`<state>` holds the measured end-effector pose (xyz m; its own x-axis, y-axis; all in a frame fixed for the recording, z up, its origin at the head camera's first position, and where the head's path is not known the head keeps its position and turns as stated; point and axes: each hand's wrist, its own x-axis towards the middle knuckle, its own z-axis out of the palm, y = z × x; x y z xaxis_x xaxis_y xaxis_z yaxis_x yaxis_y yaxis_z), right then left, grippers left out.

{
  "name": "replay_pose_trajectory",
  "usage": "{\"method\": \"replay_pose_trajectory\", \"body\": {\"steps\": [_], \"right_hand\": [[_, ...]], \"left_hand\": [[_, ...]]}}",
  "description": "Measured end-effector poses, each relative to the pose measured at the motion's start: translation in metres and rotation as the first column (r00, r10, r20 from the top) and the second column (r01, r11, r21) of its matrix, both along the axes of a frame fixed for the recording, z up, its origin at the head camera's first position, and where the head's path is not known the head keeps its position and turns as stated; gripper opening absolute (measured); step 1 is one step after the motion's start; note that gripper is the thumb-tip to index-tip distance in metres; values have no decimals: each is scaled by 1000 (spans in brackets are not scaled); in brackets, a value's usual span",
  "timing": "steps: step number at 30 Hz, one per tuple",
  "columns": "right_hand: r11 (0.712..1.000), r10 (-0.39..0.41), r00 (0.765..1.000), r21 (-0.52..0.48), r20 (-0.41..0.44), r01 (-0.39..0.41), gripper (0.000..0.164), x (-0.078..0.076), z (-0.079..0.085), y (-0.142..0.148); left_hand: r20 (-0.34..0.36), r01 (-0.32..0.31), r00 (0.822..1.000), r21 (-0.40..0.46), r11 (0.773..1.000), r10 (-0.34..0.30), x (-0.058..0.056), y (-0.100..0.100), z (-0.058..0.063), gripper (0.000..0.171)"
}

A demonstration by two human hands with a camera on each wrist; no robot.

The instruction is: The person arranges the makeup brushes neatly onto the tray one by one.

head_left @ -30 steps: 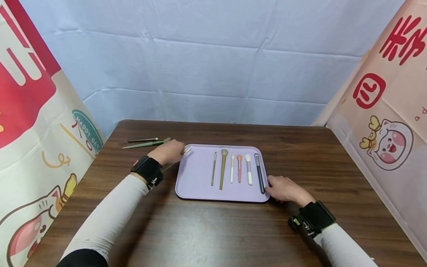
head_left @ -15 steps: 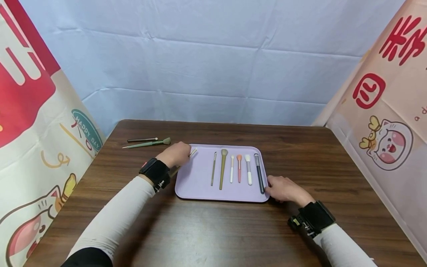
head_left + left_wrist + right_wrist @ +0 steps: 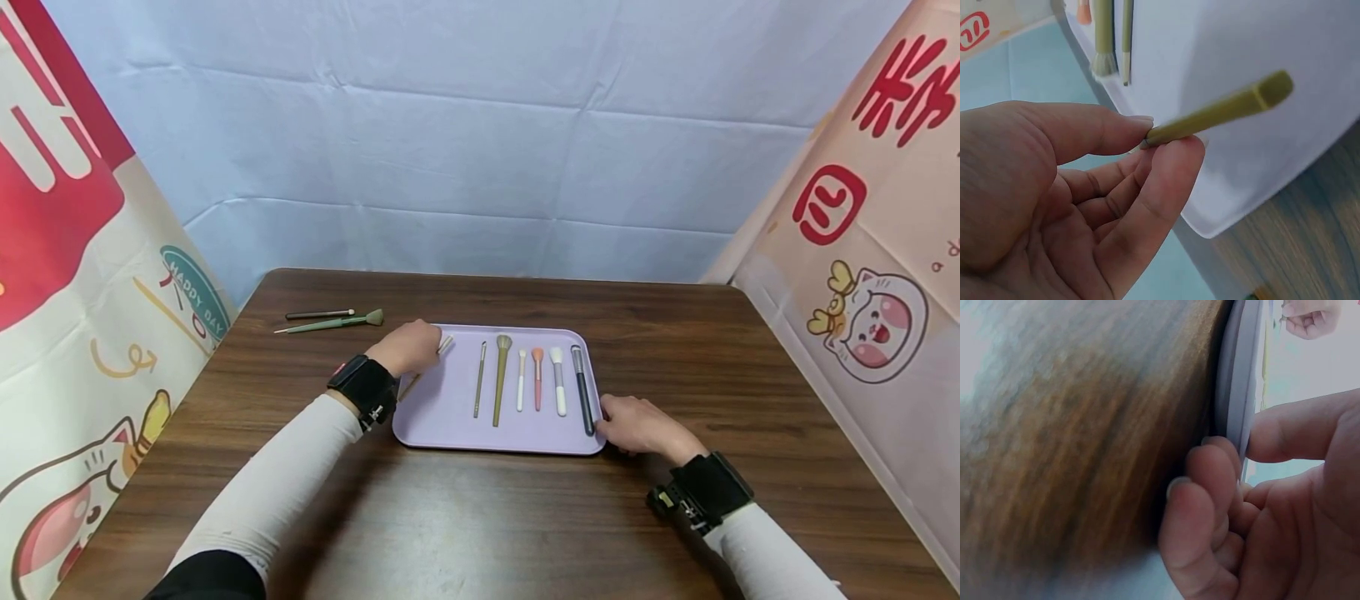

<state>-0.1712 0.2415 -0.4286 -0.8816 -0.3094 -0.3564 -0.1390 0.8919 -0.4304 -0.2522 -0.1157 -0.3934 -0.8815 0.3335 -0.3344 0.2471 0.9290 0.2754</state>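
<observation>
My left hand point(image 3: 408, 346) pinches a slim olive-green makeup brush point(image 3: 1222, 115) between thumb and fingertips, over the left side of a lilac tray point(image 3: 442, 421). In the left wrist view the brush's handle end points away from the palm; its bristle end is mostly hidden by the fingers. My right hand point(image 3: 645, 425) grips the tray's right edge near the front corner, thumb on top and fingers at the underside. Makeup brushes lie side by side on the tray: a thin olive one point(image 3: 480, 383), a larger olive one point(image 3: 501, 383), and white, pink, grey-white and black ones.
Beyond the tray's left side, a dark slim brush point(image 3: 320, 314) and a green brush point(image 3: 330, 323) lie on the brown wooden table point(image 3: 480, 517). A pale blue cloth point(image 3: 465, 167) hangs behind, with printed cloths on both sides.
My left hand has moved right with the brush, from the tray's left rim to over its surface. The right hand and the tray have stayed put.
</observation>
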Motion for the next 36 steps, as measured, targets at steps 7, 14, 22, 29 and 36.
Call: {"method": "replay_pose_trajectory", "body": {"steps": [7,14,22,29,36], "right_hand": [[1000,-6,1000,10,4,6,9,0,-1,0],[1000,-9,1000,9,5,9,9,0,-1,-1],[1000,-1,1000,1,-4,1,9,0,0,0],[1000,-4,1000,-2,1,4,8,1,0,-1],[1000,-2,1000,-5,-7,2,9,0,0,-1]], "left_hand": [[16,-37,999,2,999,37,-2,10,-4,13],[22,-54,998,-9,998,55,-3,20,-6,17],[-52,20,998,-61,998,-23,-2,24,-11,43],[-20,-8,1000,-16,1000,8,-2,28,-14,41],[1,-54,999,50,997,54,0,31,-14,39]]}}
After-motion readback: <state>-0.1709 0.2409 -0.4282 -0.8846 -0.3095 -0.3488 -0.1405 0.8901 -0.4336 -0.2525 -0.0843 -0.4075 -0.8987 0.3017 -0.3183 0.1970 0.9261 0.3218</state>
